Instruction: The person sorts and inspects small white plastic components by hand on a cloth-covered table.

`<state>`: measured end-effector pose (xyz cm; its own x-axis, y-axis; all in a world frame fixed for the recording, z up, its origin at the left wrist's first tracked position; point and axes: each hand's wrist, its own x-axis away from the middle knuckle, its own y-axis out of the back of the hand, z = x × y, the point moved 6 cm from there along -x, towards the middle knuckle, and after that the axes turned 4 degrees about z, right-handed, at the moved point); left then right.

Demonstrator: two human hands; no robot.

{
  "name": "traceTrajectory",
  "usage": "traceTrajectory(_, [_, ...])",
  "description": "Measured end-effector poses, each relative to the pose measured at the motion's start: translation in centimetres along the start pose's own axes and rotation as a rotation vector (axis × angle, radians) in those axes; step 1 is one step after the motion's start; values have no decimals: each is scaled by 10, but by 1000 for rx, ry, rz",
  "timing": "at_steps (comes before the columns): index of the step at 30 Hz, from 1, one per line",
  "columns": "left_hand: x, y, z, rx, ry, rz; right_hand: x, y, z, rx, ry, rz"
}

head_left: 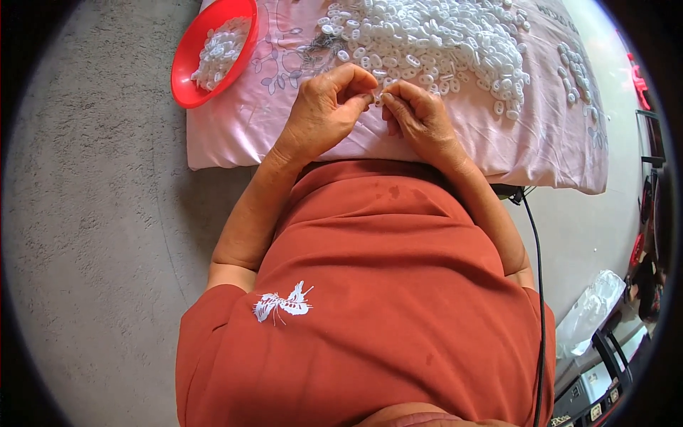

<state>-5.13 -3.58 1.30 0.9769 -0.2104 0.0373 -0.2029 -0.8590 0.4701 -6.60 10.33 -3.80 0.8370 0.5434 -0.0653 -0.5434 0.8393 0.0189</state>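
Observation:
My left hand [321, 108] and my right hand [422, 117] meet at the near edge of the cloth-covered table [235, 132]. Both are closed, thumbs and fingertips pinched together around a small white piece [378, 101], mostly covered by the fingers. Just beyond my hands spreads a large pile of small white oval pieces [434, 46], many with two holes. To the left, a red bowl [186, 60] contains a heap of small whitish parts [222, 53], too small to make out singly.
A smaller group of white oval pieces [575, 71] lies near the table's right edge. A black cable [538, 263] hangs down on my right. Beyond it, a clear plastic bag [590, 313] rests near dark objects on the floor. Grey concrete floor [92, 213] stretches along my left.

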Motion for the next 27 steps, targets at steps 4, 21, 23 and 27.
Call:
traceTrajectory(4, [0, 2, -9, -19, -86, -57, 1, 1, -2, 63, 8, -10])
traceTrajectory(21, [-3, -5, -36, -353, -176, 78, 4, 1, 2, 105, 72, -27])
traceTrajectory(23, [-3, -5, -37, -364, -178, 85, 5, 1, 3, 110, 68, -34])
traceTrajectory(27, [-4, -4, -32, -290, -153, 82, 4, 2, 1, 51, 45, -28])
